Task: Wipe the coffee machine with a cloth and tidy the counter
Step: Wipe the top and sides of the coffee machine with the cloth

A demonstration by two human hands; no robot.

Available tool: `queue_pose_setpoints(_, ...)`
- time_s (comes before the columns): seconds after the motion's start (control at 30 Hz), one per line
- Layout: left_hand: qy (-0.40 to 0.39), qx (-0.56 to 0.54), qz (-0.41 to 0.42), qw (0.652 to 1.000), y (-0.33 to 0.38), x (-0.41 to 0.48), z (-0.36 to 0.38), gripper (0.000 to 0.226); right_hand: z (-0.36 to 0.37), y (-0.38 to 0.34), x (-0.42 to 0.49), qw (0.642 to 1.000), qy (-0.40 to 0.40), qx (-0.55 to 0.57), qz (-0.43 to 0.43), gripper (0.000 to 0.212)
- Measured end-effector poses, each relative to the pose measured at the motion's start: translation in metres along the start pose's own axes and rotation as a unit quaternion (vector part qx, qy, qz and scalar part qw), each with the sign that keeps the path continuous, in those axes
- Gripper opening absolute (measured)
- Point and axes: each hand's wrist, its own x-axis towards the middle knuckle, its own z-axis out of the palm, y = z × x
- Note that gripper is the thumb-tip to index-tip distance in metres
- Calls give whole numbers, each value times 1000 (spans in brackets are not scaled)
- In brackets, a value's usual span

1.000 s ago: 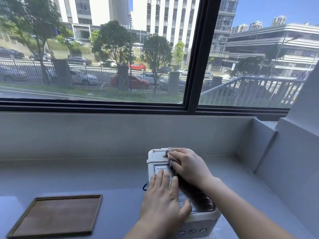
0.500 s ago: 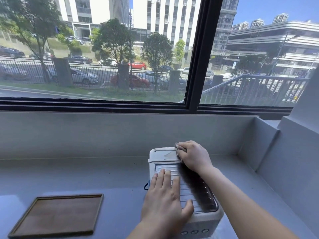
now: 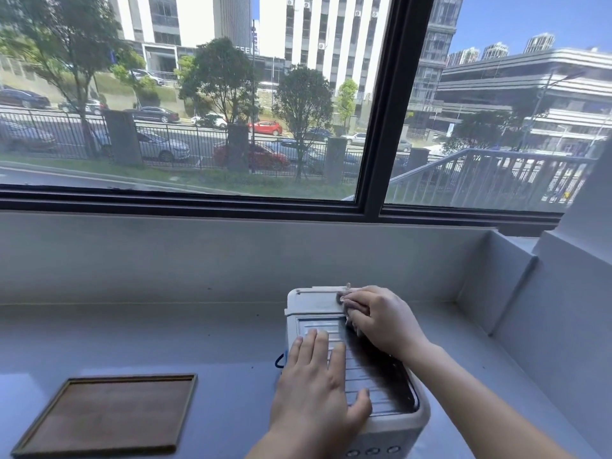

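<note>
Two hands are on the white boxy coffee machine (image 3: 390,422) by the front edge of the grey worktop (image 3: 198,339). The left hand (image 3: 314,385) lies flat on top, fingers straight, holding nothing. Farther back, the right hand (image 3: 381,321) curls its fingers round a small grey cloth (image 3: 343,298) at the top's far end. Wiping looks part done; tidying is left.

coffee machine (image 3: 311,301): 1 | cloth (image 3: 344,299): 1 | wooden tray (image 3: 109,415): 1 | surface (image 3: 165,339): 1 | hands: 2, one left hand (image 3: 314,389) and one right hand (image 3: 381,318) | round buttons (image 3: 372,451) on machine front: 3 | window panes (image 3: 198,94): 2
</note>
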Motion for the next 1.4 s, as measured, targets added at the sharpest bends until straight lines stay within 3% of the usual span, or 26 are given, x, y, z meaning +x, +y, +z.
queue_pose_setpoints(0.17,20,0,1,1000,1,-1,-2,83,-28,7,27,964,114,176,163,8)
queue_pose_setpoints(0.23,24,-1,-1,1000,1,-1,-2,83,-25,4,27,979,70,150,123,10)
queue_pose_setpoints(0.3,24,4,-2,1000,1,-1,-2,86,-11,6,17,997,14,39,61,23)
queue_pose_setpoints(0.43,5,-3,-4,1000,1,-1,-1,92,1,9,-7,992,-64,4,-108,38)
queue_pose_setpoints(0.5,13,-4,-3,1000,0,-1,-1,89,-7,11,9,994,-75,2,-77,34)
queue_pose_setpoints(0.6,22,-4,-3,1000,1,-3,-2,87,-3,-6,27,1000,-26,-4,-9,20)
queue_pose_setpoints(0.73,34,-9,-4,999,1,-4,-4,88,19,-21,10,996,-42,3,-77,21)
queue_pose_setpoints(0.87,34,-19,-1,999,1,-5,-3,81,3,-2,17,999,25,-12,44,23)
queue_pose_setpoints(1.07,34,-23,-4,999,0,-5,-2,81,9,-22,6,996,-76,33,-44,29)
queue_pose_setpoints(1.2,53,-78,-5,996,1,-7,-6,72,1,-28,7,997,-67,11,37,24)
queue_pose_setpoints(1.3,80,-189,-17,978,-3,-5,-9,51,2,-47,-2,977,-120,165,65,15)
queue_pose_setpoints(1.37,82,-248,-24,965,-5,-1,-17,54,-13,-39,-13,967,-84,212,114,38)
queue_pose_setpoints(1.4,93,-246,-18,965,-6,5,-20,58,-20,-32,-23,976,-38,172,128,42)
